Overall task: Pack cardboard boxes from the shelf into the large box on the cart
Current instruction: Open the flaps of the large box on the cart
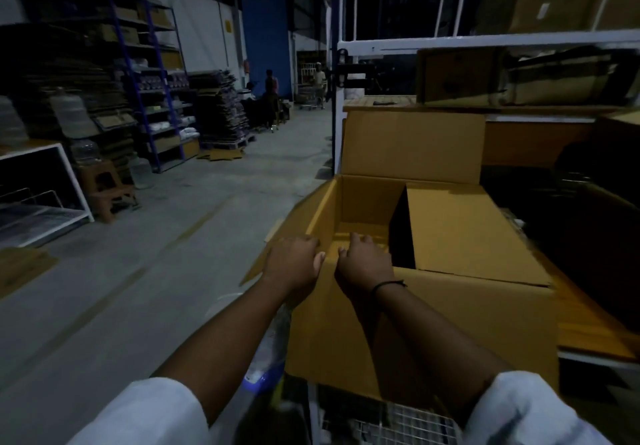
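Warehouse: dim, concrete floor, racks of flattened cardboard along the left.
Shelf: white-framed, on the right, cardboard boxes on its boards.
Large box: open-topped, on the wire cart, just beside the shelf.
Inner box: closed, inside the large box, against its right side.
Left hand: fingers curled round the large box's near left corner, gripping.
Right hand: fingers hooked over the near rim, gripping, tips hidden inside.
Wristband: black, on the right wrist.
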Available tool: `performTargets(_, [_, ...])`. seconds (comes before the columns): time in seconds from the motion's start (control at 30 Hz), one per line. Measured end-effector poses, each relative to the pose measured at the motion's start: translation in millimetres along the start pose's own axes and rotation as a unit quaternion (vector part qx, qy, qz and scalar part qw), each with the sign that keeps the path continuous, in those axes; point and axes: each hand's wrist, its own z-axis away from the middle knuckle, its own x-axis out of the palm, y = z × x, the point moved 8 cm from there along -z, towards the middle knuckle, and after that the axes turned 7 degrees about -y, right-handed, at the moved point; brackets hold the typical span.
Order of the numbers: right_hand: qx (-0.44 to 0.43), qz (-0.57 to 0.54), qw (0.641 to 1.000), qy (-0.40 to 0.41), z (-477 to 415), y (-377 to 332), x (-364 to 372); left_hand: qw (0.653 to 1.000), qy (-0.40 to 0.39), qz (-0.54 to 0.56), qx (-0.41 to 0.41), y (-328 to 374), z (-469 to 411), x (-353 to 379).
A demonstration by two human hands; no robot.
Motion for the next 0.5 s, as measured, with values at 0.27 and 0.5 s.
performTargets(0.27, [0.032, 0.19, 0.98, 0.039, 23, 47, -36, 0.994, 0.012, 0.107, 0.026, 66, -6, 1])
performTargets(0.5, [0.059, 0.311, 0.94, 0.123, 50, 68, -112, 0.987, 0.023, 0.134, 0.084, 124, -9, -3])
